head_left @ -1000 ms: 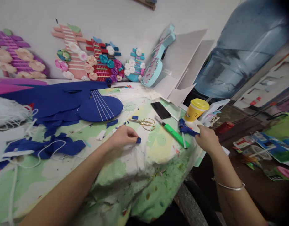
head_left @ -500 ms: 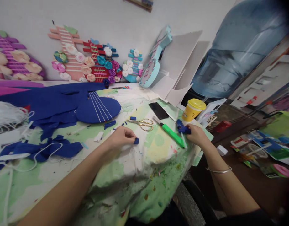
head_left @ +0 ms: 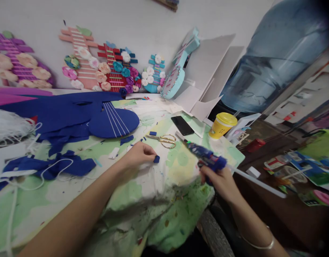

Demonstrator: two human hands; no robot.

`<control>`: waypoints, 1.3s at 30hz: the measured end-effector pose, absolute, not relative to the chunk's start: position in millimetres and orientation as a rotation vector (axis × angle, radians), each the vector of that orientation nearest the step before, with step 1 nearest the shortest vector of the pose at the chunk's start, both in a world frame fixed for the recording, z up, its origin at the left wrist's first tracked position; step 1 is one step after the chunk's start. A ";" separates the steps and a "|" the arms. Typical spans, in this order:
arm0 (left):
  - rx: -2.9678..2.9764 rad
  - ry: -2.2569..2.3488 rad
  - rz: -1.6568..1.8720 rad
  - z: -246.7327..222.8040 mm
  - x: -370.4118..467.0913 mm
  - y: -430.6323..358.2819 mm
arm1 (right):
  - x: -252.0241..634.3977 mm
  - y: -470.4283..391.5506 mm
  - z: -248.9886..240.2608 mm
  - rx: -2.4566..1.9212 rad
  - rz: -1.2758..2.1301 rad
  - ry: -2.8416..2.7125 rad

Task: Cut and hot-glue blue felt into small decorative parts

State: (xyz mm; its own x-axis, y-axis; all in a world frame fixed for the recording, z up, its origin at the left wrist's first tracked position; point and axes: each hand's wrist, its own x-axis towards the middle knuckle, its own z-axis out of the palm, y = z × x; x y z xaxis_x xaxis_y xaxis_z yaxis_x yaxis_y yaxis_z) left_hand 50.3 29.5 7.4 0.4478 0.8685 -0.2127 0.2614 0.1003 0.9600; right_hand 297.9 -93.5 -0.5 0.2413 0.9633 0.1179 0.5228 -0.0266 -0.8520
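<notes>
Between the thumb and fingers of my left hand (head_left: 140, 156) is a small dark blue piece (head_left: 156, 159), held low over the table. My right hand (head_left: 217, 178) is closed round the handle of a blue glue gun (head_left: 208, 156), raised at the table's right edge with its nozzle towards the left. A long white glue stick (head_left: 257, 182) sticks out of its back. Behind the nozzle lie gold-handled scissors (head_left: 168, 140). The green cutter seen earlier is mostly hidden behind the gun. A blue guitar-shaped piece with white strings (head_left: 113, 121) lies at the left.
A black phone (head_left: 182, 125) and a yellow lidded cup (head_left: 222, 125) stand beyond the gun. Blue fabric scraps (head_left: 52, 166) and white cord lie at left. Decorated guitar shapes (head_left: 111, 67) lean along the wall; a large water bottle (head_left: 266, 60) is at right.
My right hand has lifted the glue gun off the table and turned it, nozzle now leftward. My left hand keeps the small blue piece in nearly the same spot.
</notes>
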 end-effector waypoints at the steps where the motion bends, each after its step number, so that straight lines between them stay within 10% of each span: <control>1: 1.450 1.065 0.604 7.0 49.7 29.9 | 286.7 -94.5 -5.5 -1.633 0.744 -1.418; 39: 1.427 0.987 0.630 4.0 48.9 32.8 | 232.1 -82.1 -28.1 -1.513 0.792 -1.550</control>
State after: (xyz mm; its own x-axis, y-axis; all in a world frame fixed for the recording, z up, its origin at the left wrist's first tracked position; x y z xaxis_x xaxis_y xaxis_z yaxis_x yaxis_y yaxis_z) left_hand 48.9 32.8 4.0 0.4884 0.8540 -0.1797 0.1973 0.0925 0.9760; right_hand 232.1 -82.1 -28.1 0.0479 0.9914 0.1219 0.4820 0.0839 -0.8722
